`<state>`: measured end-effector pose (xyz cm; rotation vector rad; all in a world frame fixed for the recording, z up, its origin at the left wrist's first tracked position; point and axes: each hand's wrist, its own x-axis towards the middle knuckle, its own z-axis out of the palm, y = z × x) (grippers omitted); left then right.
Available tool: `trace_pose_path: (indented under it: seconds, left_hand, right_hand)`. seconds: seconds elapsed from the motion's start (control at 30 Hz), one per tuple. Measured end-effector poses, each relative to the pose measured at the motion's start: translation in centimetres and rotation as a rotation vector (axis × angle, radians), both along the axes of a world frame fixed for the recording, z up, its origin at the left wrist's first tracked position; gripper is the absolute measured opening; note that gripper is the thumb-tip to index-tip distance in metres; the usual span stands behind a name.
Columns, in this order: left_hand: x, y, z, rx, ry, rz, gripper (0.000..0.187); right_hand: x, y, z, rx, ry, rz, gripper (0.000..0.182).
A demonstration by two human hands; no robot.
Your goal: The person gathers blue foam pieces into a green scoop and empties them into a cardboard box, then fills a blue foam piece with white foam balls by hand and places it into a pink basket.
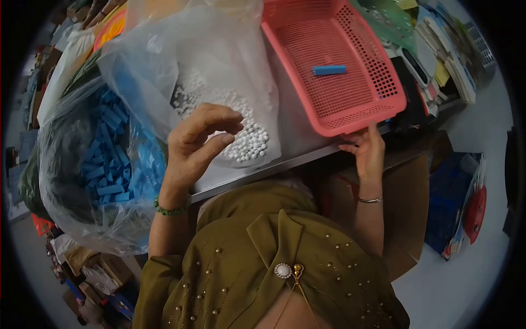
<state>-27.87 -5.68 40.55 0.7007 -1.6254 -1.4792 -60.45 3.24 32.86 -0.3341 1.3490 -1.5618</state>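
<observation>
My left hand [200,140] is raised over the front of a clear plastic bag of small white balls [249,140]. Its thumb and fingers are curved with a gap between them, and nothing shows in it. At the right, my right hand [364,148] touches the near end of a pink plastic basket [323,129] from below; its fingertips are partly hidden under the rim. One blue piece [329,70] lies on the basket's mesh bottom. Many similar blue pieces [109,159] fill a large clear bag on the left.
The metal table edge [263,172] runs in front of my body. A cardboard box [405,208] stands below it on the right, beside a dark blue bag [452,203]. Papers [446,55] and a dark device lie beyond the basket.
</observation>
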Motion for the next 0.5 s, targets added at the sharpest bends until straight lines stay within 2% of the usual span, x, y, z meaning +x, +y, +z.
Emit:
trace_pose_path:
  seconds: [0.07, 0.1, 0.17, 0.2, 0.27, 0.3, 0.37, 0.4, 0.47, 0.5]
  left_hand:
    - [2.0, 0.3, -0.1, -0.029, -0.001, 0.057, 0.025]
    - [3.3, 0.4, -0.3, -0.027, -0.02, 0.081, 0.025]
    - [5.5, 0.7, -1.2, 0.116, 0.065, 0.336, 0.023]
    - [6.6, 0.8, -1.9, 0.104, 0.055, 0.4, 0.024]
    - [8.7, 1.7, -3.0, 0.12, 0.024, 0.432, 0.024]
    - [9.4, 1.9, -3.2, 0.132, 0.001, 0.458, 0.025]
    - [10.0, 2.4, -3.2, 0.14, 0.017, 0.428, 0.025]
    - [10.1, 2.7, -3.2, 0.147, 0.027, 0.392, 0.025]
    - [9.9, 2.8, -3.0, 0.171, 0.034, 0.388, 0.025]
    - [9.7, 2.6, -3.1, 0.132, -0.005, 0.357, 0.024]
  right_hand:
    - [0.4, 2.1, -0.2, 0.109, 0.13, -0.039, 0.027]
    - [1.6, 3.2, -0.1, 0.109, 0.112, -0.014, 0.027]
    - [3.5, 5.2, 0.3, 0.087, 0.408, 0.223, 0.023]
    - [4.9, 5.4, 1.0, 0.088, 0.402, 0.239, 0.023]
    - [9.3, 5.2, 3.1, -0.006, 0.252, 0.538, 0.021]
    - [11.0, 4.4, 3.6, -0.009, 0.256, 0.54, 0.021]
    - [14.0, 1.1, 4.1, -0.096, 0.273, 0.848, 0.032]
    - [15.5, -0.6, 3.7, -0.101, 0.278, 0.87, 0.032]
    - [18.0, -3.9, 2.1, -0.223, 0.382, 0.768, 0.047]
    - [18.6, -5.5, 1.5, -0.229, 0.386, 0.786, 0.047]
